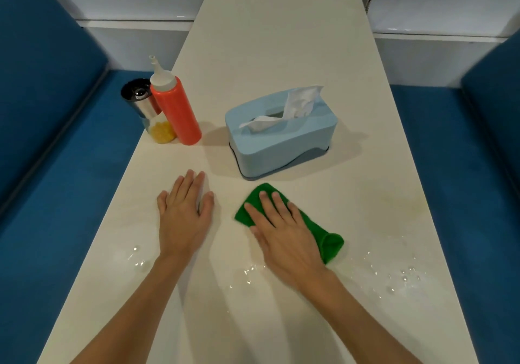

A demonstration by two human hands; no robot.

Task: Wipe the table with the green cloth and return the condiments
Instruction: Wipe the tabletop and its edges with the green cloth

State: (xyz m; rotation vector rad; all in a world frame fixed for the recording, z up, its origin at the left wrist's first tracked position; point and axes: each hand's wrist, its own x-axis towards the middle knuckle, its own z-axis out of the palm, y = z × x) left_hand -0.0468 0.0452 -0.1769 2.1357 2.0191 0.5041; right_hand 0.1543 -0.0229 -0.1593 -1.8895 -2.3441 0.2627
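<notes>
1. The long cream-white table (281,54) runs away from me, with blue padded bench seats (50,166) on both sides.
2. A pale blue plastic tissue box (281,141) sits mid-table just beyond my hands. It is near the far tip of the cloth but apart from it.
3. Water droplets (394,276) glisten on the near tabletop: right of my right wrist, between my forearms and beside my left wrist.
4. My left hand (183,214) lies flat on the bare tabletop, fingers straight, holding nothing.
5. My right hand (284,237) presses palm-down, fingers straight, on the folded green cloth (332,247). The cloth lies on the table in front of the tissue box and shows past my hand at both ends.
6. A crumpled white tissue (301,102) pokes up through the box's top slot.
7. At the table's left edge stands a red squeeze bottle with a white nozzle cap (177,110). Right behind it is a clear shaker with a shiny steel top (143,104), with yellow bits (161,132) in its base.
</notes>
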